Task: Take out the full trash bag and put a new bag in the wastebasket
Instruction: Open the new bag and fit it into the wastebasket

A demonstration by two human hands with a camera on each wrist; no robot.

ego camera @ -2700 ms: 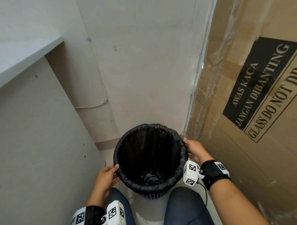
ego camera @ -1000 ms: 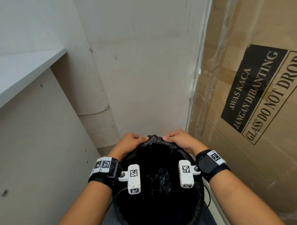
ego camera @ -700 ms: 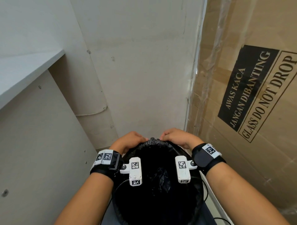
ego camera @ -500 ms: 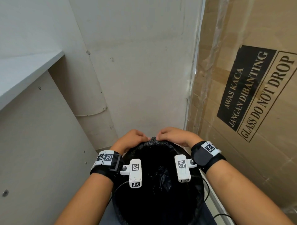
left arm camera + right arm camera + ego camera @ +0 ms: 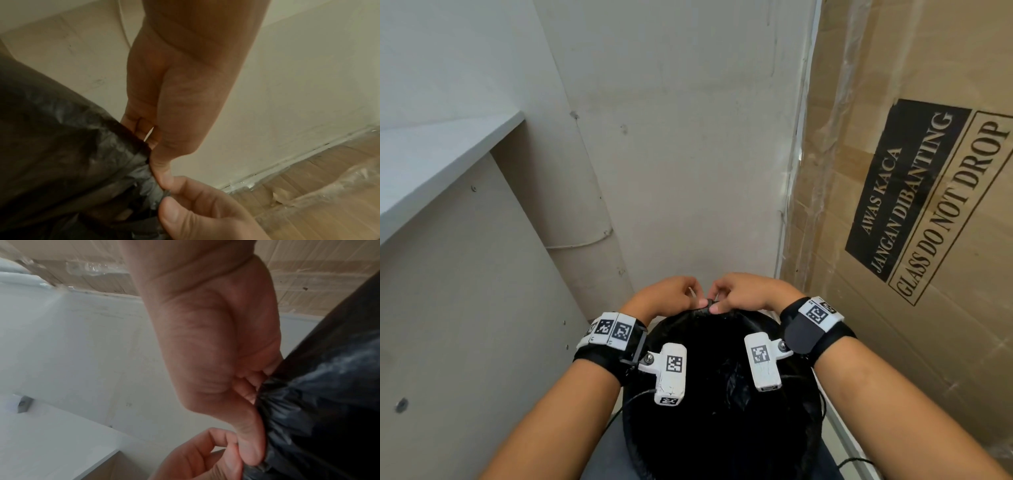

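Note:
The wastebasket [image 5: 631, 428] stands right below me, lined with a black trash bag [image 5: 722, 404]. Crumpled dark contents lie deep inside. Both hands meet at the far rim. My left hand [image 5: 697, 301] pinches the bag's gathered edge there, and my right hand [image 5: 717, 306] pinches the same edge just beside it. In the left wrist view the left hand [image 5: 162, 177] comes down onto the wrinkled bag [image 5: 61, 146], with the right hand's fingers [image 5: 185, 186] closed on a fold. In the right wrist view the right hand [image 5: 251, 447] holds the puckered bag [image 5: 318, 402].
A big plastic-wrapped cardboard box [image 5: 928, 205] marked "GLASS DO NOT DROP" stands close on the right. A white wall [image 5: 688, 137] is right behind the basket. A white shelf [image 5: 431, 164] with a panel under it closes the left side.
The hands left the basket's two sides and went to its far rim. Over the last second they drew together until their fingertips met on the bag's edge.

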